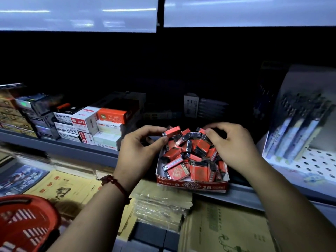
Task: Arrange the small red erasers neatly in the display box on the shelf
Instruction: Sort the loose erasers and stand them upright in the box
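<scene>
A red eraser [171, 131] is pinched between thumb and fingers of the left hand [138, 148] above the far end of the display box [192, 186]. The box is set at the front edge of the shelf [241, 196] and is heaped with loose erasers [189, 157]. The right hand [234, 148] is curled over the heap's far right; whether anything is gripped cannot be told.

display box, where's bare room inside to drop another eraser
Only the white floor in the front-left corner of the display box, between its left wall and the flat erasers. Middle and back are heaped; the left hand, pinching one eraser, and the right hand crowd the back.
</scene>
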A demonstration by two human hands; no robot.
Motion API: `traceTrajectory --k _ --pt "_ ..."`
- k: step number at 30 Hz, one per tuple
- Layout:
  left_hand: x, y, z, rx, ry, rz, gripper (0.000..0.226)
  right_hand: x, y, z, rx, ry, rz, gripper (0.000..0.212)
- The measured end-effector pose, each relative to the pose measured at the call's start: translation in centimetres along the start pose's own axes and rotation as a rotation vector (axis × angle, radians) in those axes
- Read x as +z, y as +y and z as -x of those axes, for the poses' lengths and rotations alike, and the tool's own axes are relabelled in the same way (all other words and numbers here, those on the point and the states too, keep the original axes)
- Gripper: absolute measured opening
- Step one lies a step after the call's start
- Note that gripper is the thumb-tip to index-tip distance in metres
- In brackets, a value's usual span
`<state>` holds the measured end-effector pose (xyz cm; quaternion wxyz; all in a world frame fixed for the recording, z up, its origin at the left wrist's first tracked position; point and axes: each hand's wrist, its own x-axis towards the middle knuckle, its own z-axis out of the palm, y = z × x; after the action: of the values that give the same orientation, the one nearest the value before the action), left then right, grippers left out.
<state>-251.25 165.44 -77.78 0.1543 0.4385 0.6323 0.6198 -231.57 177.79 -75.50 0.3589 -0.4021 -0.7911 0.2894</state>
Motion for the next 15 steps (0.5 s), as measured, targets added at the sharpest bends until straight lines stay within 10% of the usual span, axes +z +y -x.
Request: traceTrajectory --k 15 --pt "-1.9 0.5 0.4 0.026 -0.092 -0.171 0.024 -0.3 0.3 0.5 0.041 -0.012 -0.029 0.02"
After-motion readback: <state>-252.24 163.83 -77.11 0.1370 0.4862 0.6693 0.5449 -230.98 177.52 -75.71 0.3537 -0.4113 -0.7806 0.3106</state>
